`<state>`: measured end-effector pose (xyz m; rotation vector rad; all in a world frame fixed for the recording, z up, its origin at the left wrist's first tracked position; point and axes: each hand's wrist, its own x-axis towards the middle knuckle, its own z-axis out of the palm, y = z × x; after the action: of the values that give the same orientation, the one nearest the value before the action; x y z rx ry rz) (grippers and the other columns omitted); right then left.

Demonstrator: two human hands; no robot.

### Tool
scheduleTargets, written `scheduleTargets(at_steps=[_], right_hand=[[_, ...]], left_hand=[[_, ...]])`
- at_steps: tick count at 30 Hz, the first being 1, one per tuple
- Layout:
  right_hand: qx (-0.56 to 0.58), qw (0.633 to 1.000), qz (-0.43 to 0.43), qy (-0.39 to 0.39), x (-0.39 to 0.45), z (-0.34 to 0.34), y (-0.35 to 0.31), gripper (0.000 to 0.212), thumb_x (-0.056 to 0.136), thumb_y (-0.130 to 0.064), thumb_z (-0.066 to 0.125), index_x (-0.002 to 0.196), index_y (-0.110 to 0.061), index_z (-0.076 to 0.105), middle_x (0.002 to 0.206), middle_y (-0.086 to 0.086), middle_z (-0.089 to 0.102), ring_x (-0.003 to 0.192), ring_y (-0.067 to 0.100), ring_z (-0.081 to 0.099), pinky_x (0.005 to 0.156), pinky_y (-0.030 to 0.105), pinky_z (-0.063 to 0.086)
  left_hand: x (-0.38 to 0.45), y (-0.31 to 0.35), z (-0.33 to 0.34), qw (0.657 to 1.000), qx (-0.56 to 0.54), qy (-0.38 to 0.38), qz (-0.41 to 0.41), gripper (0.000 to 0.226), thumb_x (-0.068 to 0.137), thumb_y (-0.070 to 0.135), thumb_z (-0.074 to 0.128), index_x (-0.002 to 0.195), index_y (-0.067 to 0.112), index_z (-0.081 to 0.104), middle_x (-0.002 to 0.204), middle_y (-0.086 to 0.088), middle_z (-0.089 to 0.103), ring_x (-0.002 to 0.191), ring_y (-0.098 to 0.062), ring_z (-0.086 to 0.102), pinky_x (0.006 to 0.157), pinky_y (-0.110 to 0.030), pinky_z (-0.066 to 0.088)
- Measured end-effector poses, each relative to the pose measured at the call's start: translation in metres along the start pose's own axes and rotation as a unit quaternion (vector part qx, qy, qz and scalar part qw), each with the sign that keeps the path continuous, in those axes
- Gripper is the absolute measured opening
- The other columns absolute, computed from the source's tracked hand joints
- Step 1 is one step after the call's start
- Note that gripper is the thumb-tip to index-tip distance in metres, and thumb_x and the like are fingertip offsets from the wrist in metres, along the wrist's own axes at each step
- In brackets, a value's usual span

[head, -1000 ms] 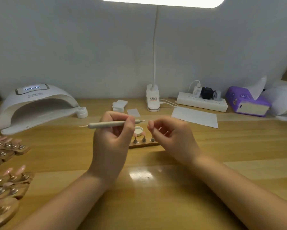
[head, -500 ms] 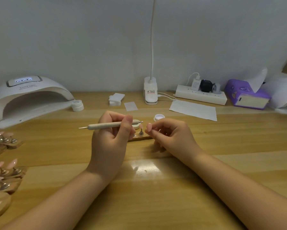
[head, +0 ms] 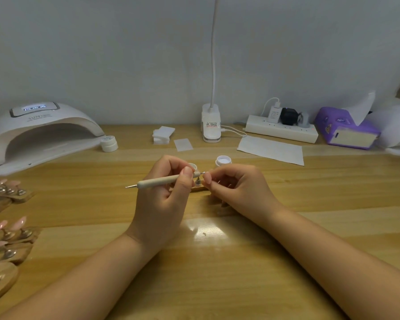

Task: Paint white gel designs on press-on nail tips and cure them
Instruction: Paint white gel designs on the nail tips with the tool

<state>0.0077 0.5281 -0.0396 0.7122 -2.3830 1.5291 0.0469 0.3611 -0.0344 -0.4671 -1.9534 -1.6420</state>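
My left hand (head: 162, 202) grips a beige dotting pen (head: 158, 181) held level, its metal tip pointing right toward my right hand (head: 238, 190). The right hand's thumb and fingers are pinched together at that tip; what they pinch is too small to tell. Just below the tip a nail tip on a metal stand (head: 197, 181) sits on a small wooden holder (head: 200, 188), mostly hidden by both hands. An open white gel pot (head: 223, 160) stands behind the right hand, and its lid (head: 192, 166) peeks out behind the left. A white curing lamp (head: 39, 132) stands far left.
Several wooden holders with pink nail tips (head: 8, 229) crowd the left edge. A closed white jar (head: 109, 143), white pads (head: 163, 134), a desk lamp base (head: 211, 127), a power strip (head: 281, 129), a paper sheet (head: 271, 150) and a purple tissue box (head: 345, 131) line the back.
My view has tilted down, so the lamp head left the frame. Both hands closed in together over the small holder, and the gel pot came into sight behind the right hand.
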Motion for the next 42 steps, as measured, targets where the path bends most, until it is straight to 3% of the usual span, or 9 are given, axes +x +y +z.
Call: scheduleTargets(at_steps=[7, 13, 17, 20, 23, 28, 35, 38, 42], right_hand=[[-0.005, 1.0, -0.001, -0.004, 0.0008, 0.0001, -0.0002, 0.013, 0.085, -0.02, 0.071, 0.093, -0.01, 0.076, 0.075, -0.001, 0.072, 0.063, 0.019, 0.068, 0.057, 0.032, 0.058], [-0.002, 1.0, 0.002, -0.008, 0.0004, -0.0001, 0.0006, 0.011, 0.085, -0.019, 0.071, 0.093, -0.013, 0.075, 0.078, -0.004, 0.072, 0.065, 0.017, 0.068, 0.057, 0.026, 0.057], [-0.004, 1.0, 0.001, -0.012, 0.0011, -0.0004, 0.0012, 0.01, 0.085, -0.017, 0.072, 0.094, -0.014, 0.075, 0.077, -0.006, 0.071, 0.064, 0.014, 0.068, 0.057, 0.024, 0.057], [-0.005, 1.0, 0.002, -0.014, 0.0009, -0.0007, 0.002, 0.009, 0.085, -0.015, 0.072, 0.093, -0.017, 0.075, 0.078, -0.006, 0.072, 0.065, 0.014, 0.068, 0.058, 0.023, 0.057], [0.001, 1.0, 0.003, -0.009, 0.0005, -0.0002, 0.0015, 0.008, 0.084, -0.015, 0.073, 0.092, -0.018, 0.075, 0.08, -0.005, 0.073, 0.066, 0.015, 0.069, 0.061, 0.028, 0.058], [0.006, 1.0, 0.011, -0.001, 0.0018, 0.0006, 0.0023, 0.009, 0.084, -0.016, 0.073, 0.093, -0.016, 0.075, 0.083, -0.002, 0.074, 0.066, 0.021, 0.07, 0.064, 0.038, 0.058], [0.007, 1.0, 0.014, -0.009, 0.002, 0.0004, 0.0037, 0.009, 0.085, -0.017, 0.073, 0.093, -0.017, 0.075, 0.082, -0.005, 0.074, 0.062, 0.017, 0.07, 0.061, 0.031, 0.058], [0.01, 1.0, 0.013, -0.009, 0.0021, 0.0009, 0.0042, 0.008, 0.085, -0.016, 0.073, 0.093, -0.016, 0.076, 0.082, -0.005, 0.074, 0.061, 0.017, 0.07, 0.059, 0.026, 0.056], [0.012, 1.0, 0.01, -0.006, 0.0015, 0.0009, 0.004, 0.007, 0.085, -0.016, 0.073, 0.091, -0.016, 0.075, 0.082, -0.005, 0.074, 0.06, 0.017, 0.07, 0.058, 0.028, 0.057]], left_hand=[[0.0002, 0.0003, 0.0004, 1.0, 0.018, 0.001, 0.011, 0.01, 0.09, 0.019, 0.052, 0.082, 0.017, 0.057, 0.072, 0.006, 0.061, 0.068, -0.008, 0.059, 0.062, -0.027, 0.05], [0.0002, 0.0002, 0.0014, 1.0, 0.018, -0.008, 0.014, 0.011, 0.09, 0.024, 0.053, 0.082, 0.018, 0.056, 0.072, 0.01, 0.061, 0.067, -0.006, 0.059, 0.062, -0.019, 0.048], [0.0003, 0.0002, 0.0008, 0.999, 0.024, -0.004, 0.021, 0.011, 0.09, 0.028, 0.052, 0.083, 0.021, 0.056, 0.074, 0.005, 0.061, 0.068, -0.008, 0.059, 0.062, -0.025, 0.05], [0.0003, 0.0006, 0.0009, 0.999, 0.029, -0.001, 0.027, 0.009, 0.09, 0.027, 0.052, 0.083, 0.023, 0.056, 0.076, 0.0, 0.061, 0.069, -0.017, 0.06, 0.062, -0.038, 0.052], [0.0001, 0.0015, 0.0008, 0.999, 0.026, 0.005, 0.028, 0.009, 0.089, 0.03, 0.052, 0.084, 0.024, 0.056, 0.076, 0.0, 0.061, 0.07, -0.021, 0.06, 0.064, -0.044, 0.051], [-0.0003, 0.0021, 0.0008, 0.999, 0.032, 0.002, 0.029, 0.006, 0.088, 0.03, 0.053, 0.085, 0.026, 0.056, 0.077, 0.003, 0.062, 0.071, -0.019, 0.061, 0.065, -0.044, 0.052], [0.0002, 0.0012, 0.001, 0.999, 0.03, 0.005, 0.02, 0.002, 0.087, 0.026, 0.055, 0.086, 0.025, 0.056, 0.076, 0.001, 0.062, 0.072, -0.02, 0.062, 0.065, -0.045, 0.052], [-0.0008, 0.0014, 0.0008, 1.0, 0.024, 0.003, 0.018, 0.008, 0.085, 0.033, 0.053, 0.085, 0.025, 0.056, 0.076, 0.0, 0.062, 0.072, -0.022, 0.062, 0.065, -0.045, 0.052], [-0.001, 0.0007, 0.0001, 1.0, 0.025, -0.001, 0.017, 0.003, 0.087, 0.027, 0.055, 0.085, 0.025, 0.056, 0.075, 0.001, 0.061, 0.072, -0.022, 0.061, 0.065, -0.046, 0.051]])
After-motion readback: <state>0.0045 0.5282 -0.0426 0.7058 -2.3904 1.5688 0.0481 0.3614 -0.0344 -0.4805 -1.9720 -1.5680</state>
